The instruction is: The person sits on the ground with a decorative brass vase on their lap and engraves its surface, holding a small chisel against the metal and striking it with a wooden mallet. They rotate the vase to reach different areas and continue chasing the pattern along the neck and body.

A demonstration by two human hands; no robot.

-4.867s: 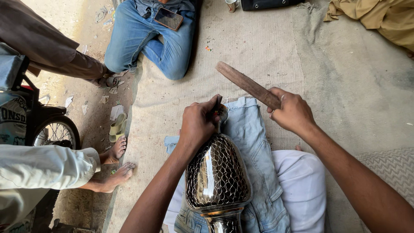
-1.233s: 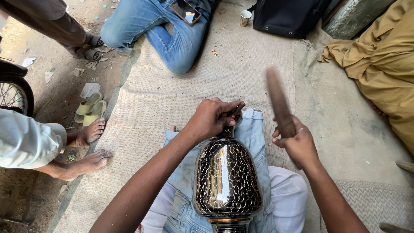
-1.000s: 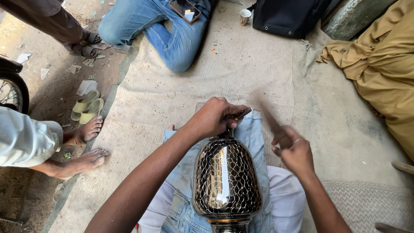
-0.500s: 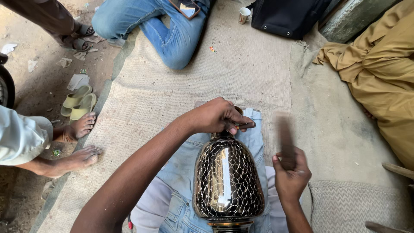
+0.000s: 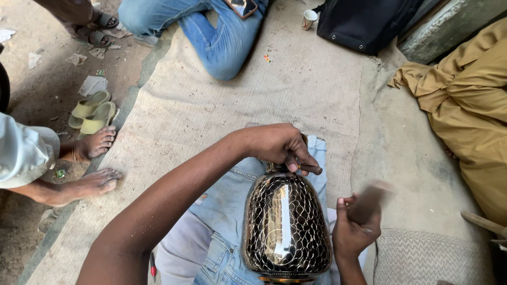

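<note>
A shiny black metal vase (image 5: 285, 227) with a gold scale pattern lies across my lap on blue jeans (image 5: 235, 206). My left hand (image 5: 277, 145) is closed at the vase's neck and pinches a small dark chisel (image 5: 309, 169) against the metal. To the right of the vase, my right hand (image 5: 353, 232) grips a flat wooden mallet (image 5: 369, 200), which is blurred with motion and held low beside the vase.
A burlap mat (image 5: 232, 105) covers the ground. A seated person's jeans-clad legs (image 5: 211, 31) are ahead, another person's bare feet (image 5: 92, 163) and green sandals (image 5: 92, 111) at left. A black bag (image 5: 364, 21), a small cup (image 5: 309, 18) and tan cloth (image 5: 465, 111) lie right.
My right hand has swung the wooden mallet down from raised beside the vase's neck to low at the vase's right side. My left hand keeps the chisel at the neck.
</note>
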